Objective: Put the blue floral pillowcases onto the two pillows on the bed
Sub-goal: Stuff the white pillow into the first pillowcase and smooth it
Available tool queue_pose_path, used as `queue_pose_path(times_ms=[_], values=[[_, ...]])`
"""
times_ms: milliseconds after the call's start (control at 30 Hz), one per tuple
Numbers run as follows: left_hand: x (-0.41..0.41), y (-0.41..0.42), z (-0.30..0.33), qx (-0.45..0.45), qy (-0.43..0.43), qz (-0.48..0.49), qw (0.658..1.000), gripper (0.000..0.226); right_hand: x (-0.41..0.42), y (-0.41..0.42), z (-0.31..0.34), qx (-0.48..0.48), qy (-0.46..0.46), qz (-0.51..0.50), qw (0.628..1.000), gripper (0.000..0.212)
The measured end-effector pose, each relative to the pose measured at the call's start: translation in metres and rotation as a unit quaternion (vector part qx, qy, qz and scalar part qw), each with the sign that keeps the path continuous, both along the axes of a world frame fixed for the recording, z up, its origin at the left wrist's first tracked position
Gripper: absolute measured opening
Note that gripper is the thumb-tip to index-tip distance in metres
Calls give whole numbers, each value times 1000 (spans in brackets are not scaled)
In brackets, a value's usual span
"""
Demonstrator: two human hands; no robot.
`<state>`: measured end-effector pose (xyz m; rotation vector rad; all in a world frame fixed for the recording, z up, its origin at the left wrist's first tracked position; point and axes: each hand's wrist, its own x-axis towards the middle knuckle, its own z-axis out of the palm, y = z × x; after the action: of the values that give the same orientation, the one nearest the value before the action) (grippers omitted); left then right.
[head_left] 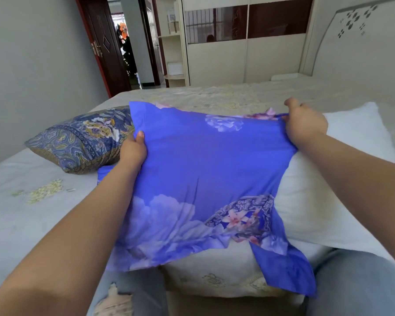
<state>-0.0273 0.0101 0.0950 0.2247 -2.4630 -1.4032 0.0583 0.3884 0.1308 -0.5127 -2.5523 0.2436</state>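
A blue floral pillowcase (198, 169) is stretched flat between my hands over the bed's near edge. My left hand (132, 149) grips its left edge, thumb on top. My right hand (304, 124) pinches its far right corner. Under and to the right of it lies a bare white pillow (342, 174), partly hidden by the fabric. A second pillow in a dark blue paisley cover (82, 137) lies at the left. A bit of blue fabric (105, 172) peeks out beneath my left forearm.
The bed (21, 213) has a pale floral sheet. The headboard (351, 37) stands at the far right, a wardrobe (249, 58) behind the bed, and an open door (105, 46) at the back left. My knees in light jeans are at the bottom.
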Motion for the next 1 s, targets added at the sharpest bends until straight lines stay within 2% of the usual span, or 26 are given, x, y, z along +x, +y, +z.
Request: queue_pose_path(times_ms=[100, 167, 233, 333, 400, 467, 567, 700, 767, 800, 933, 1000], values=[[-11, -15, -17, -31, -23, 33, 999, 39, -5, -13, -9, -184, 7, -6, 983, 60], [-4, -10, -30, -128, -23, 27, 991, 46, -4, -26, -17, -255, -7, 14, 967, 71], [23, 14, -41, -242, 34, -25, 969, 49, 3, -48, -29, -282, -18, 46, 958, 70], [82, 54, -53, -358, 109, -92, 923, 50, 21, -78, -49, -289, -3, 72, 955, 59], [114, 67, -57, -384, 102, -92, 913, 56, 39, -92, -59, -292, 11, 64, 954, 61], [129, 68, -62, -387, 53, -79, 917, 54, 56, -101, -65, -304, 18, 49, 951, 66], [136, 65, -73, -331, 18, -73, 941, 32, 76, -109, -77, -340, 23, 38, 939, 62], [138, 67, -76, -214, 34, -79, 973, 20, 90, -123, -92, -345, 22, 66, 936, 33], [142, 73, -66, -123, 44, -102, 986, 19, 91, -134, -95, -359, 9, 89, 929, 42], [145, 80, -60, -84, 56, -128, 987, 19, 90, -141, -97, -398, 1, 107, 911, 48], [167, 125, -48, 12, 69, -232, 970, 18, 81, -158, -111, -599, -34, 153, 785, 81], [168, 133, -56, 21, 43, -252, 966, 19, 80, -152, -118, -649, -19, 169, 742, 77]])
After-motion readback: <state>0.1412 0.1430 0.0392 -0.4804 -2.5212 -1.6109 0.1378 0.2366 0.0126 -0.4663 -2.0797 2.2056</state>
